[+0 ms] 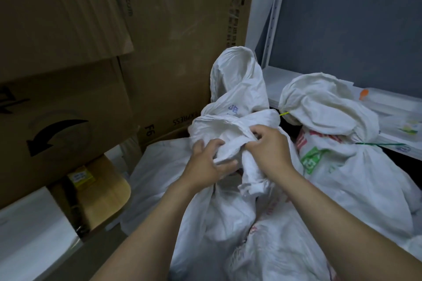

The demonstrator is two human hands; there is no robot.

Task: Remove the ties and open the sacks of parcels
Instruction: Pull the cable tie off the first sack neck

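Close view down over two bare forearms at a white woven sack (219, 125), which stands in the middle of the frame, closest of a cluster of sacks. Its mouth is crumpled and bunched. The left hand (207, 162) grips a fold of the cloth with curled fingers, and the right hand (267, 148) pinches the rim just beside it, fingers tucked into the fabric.

To the right leans a second sack (356, 178) with red and green print, its neck cinched by a green tie (379, 143). Above it a yellow tie (284, 113) sticks out from a bunched white neck — which sack that one belongs to is hard to tell. A third sack (237, 75) rises behind.

The contents are hidden, and the hands cover the point where the held sack's neck gathers.

Large cardboard boxes (68, 98) fill the left — one printed with a black curved arrow. A white metal shelf (274, 29) stands on the right against a grey wall.
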